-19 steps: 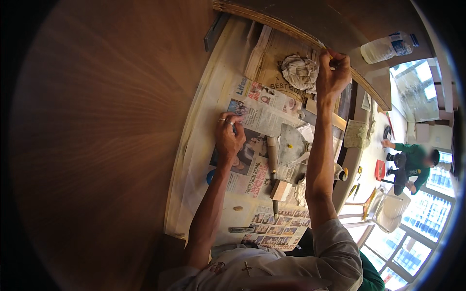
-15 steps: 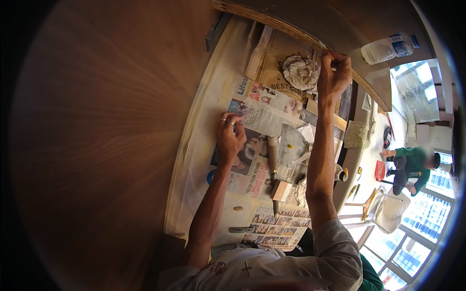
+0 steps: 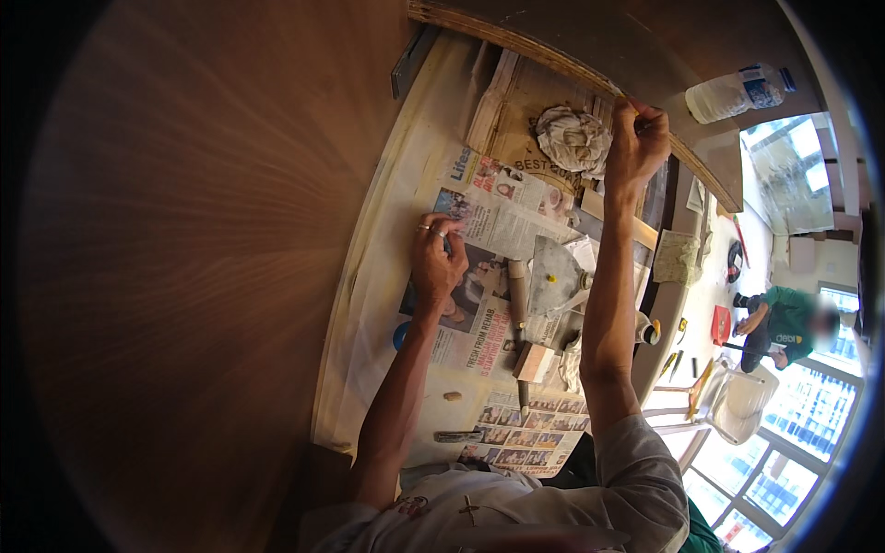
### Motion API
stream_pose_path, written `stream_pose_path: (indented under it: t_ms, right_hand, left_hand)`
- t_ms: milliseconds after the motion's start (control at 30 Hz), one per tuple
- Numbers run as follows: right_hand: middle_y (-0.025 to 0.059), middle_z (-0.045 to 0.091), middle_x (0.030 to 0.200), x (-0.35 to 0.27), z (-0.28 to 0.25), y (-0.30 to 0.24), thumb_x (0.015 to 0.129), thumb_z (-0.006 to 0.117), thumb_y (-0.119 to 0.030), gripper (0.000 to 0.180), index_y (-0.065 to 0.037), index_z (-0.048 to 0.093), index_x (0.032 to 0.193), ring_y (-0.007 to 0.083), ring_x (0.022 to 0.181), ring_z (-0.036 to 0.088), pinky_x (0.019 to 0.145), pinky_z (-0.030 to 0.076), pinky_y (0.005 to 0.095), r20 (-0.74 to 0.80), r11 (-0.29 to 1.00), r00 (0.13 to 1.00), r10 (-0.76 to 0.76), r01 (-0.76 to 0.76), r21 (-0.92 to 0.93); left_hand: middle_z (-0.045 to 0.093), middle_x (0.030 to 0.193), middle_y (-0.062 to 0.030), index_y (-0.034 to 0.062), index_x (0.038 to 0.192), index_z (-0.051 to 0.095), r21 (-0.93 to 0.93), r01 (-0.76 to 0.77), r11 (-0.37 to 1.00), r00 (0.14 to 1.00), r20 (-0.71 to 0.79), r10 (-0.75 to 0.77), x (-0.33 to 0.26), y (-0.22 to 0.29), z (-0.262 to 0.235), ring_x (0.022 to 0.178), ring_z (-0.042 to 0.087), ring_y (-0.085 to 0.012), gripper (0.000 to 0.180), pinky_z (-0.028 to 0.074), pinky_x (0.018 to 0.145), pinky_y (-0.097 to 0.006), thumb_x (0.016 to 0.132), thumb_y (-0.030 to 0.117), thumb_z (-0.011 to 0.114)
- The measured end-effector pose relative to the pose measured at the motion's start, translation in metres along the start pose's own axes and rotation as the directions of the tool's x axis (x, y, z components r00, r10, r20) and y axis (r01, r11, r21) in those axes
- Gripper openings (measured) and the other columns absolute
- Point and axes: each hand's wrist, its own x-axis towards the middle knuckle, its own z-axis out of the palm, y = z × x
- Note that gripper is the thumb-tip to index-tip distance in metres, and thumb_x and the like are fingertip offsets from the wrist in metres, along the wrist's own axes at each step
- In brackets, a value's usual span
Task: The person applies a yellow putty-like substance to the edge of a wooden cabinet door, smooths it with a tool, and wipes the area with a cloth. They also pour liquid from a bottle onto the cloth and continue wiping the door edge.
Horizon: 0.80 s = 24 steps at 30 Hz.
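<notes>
workshop-ish room with big windows off to the right, and a bench [image 3: 387,276] covered in spread newspaper [image 3: 498,221], with a big curved wood panel [image 3: 184,276] filling the left of the view. honestly not much has changed over the last half second or so, and that's kind of the point: both hands are parked where they were.

the right hand [image 3: 636,143] is up at the far plywood edge [image 3: 553,57], fingers closed in a pinch on something small at that edge. it's too tiny to tell what, maybe a bit of tape or a sliver. it has barely shifted, at most a slight nudge along the edge, so i'd say the pulling or picking at that spot is slow going and still mid-way.

the left hand [image 3: 436,263] is resting on the newspaper, fingers curled in loosely, with a ring showing. can't tell if it's holding anything, it looks more like it's just bracing.

between the arms there's a crumpled rag [image 3: 572,138] just beside the right hand, a wide metal scraper [image 3: 550,276], a wooden-handled tool [image 3: 519,290] and a small wood block [image 3: 535,361]. a plastic bottle [image 3: 737,92] sits on the far ledge. another person in green [image 3: 784,323] is crouched on the floor over by the windows, a bit further right than before.
</notes>
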Motion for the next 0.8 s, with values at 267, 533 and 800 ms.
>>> stream_pose_path:
  t_ms: [267,533,800]
  right_hand:
    - [0.0077,0.069,0.081,-0.007,0.009,0.004,0.098,0.066,-0.008,0.010,-0.001,0.060,0.101,0.0106,0.071,0.063,0.069,0.048,0.0223,-0.003,0.975,1.000,-0.003,0.004,0.224]
    - [0.0126,0.068,0.085,-0.016,0.021,0.005,0.100,0.062,-0.007,0.010,-0.001,0.055,0.103,0.0159,0.074,0.068,0.074,0.059,0.0301,-0.049,0.917,0.993,0.110,-0.083,0.390]
    - [0.0135,0.067,0.090,-0.023,0.038,0.006,0.100,0.063,-0.009,0.014,0.001,0.053,0.103,0.0161,0.072,0.067,0.070,0.058,0.0291,-0.162,0.928,0.987,0.010,0.051,0.370]
  left_hand:
    - [0.063,0.099,-0.0142,0.0031,0.095,0.064,0.016,-0.007,1.000,1.000,-0.003,0.007,0.001,0.001,-0.001,0.092,0.064,-0.0346,0.014,0.053,0.079,-0.043,0.084,-0.004,0.059]
    - [0.063,0.099,-0.0141,0.0035,0.095,0.064,0.010,0.015,1.000,1.000,-0.005,-0.015,0.000,0.002,0.000,0.091,0.064,-0.0344,0.015,0.053,0.078,-0.043,0.084,-0.005,0.059]
    - [0.063,0.099,-0.0138,0.0035,0.094,0.064,0.005,0.000,1.000,1.000,-0.017,0.000,0.000,0.002,0.001,0.092,0.065,-0.0343,0.015,0.052,0.079,-0.043,0.083,-0.004,0.060]
